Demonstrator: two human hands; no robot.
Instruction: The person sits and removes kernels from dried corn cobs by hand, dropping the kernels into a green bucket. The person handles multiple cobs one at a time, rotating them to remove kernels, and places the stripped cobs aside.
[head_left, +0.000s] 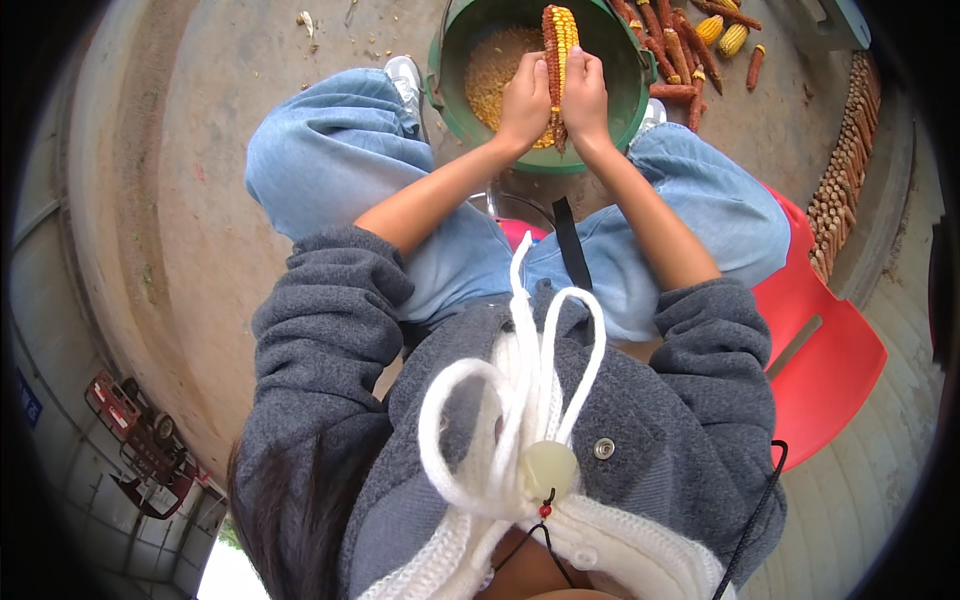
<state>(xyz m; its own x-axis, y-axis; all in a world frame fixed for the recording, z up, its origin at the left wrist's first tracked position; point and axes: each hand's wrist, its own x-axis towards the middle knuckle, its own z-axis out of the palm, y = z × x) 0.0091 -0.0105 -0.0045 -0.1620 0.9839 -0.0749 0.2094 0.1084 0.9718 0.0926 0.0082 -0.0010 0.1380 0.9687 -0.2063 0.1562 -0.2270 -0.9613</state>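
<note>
An ear of dried corn (562, 45) stands nearly upright between my two hands, over a green bucket (480, 154). Its left side is bare red cob, while yellow kernels still line the right side. My left hand (525, 101) grips it from the left. From the other side my right hand (585, 94) holds it, thumb against the kernels. Loose corn kernels (487, 86) cover part of the bucket's bottom. The bucket sits on the floor between my feet, its rim close to both shoes.
Shelled red cobs (679, 49) lie in a heap right of the bucket, with a few yellow corn ears (733, 40) among them. A long stack of cobs (844, 172) lines the right wall. A red plastic chair (825, 367) stands by my right side. Red machinery (139, 442) is at far left.
</note>
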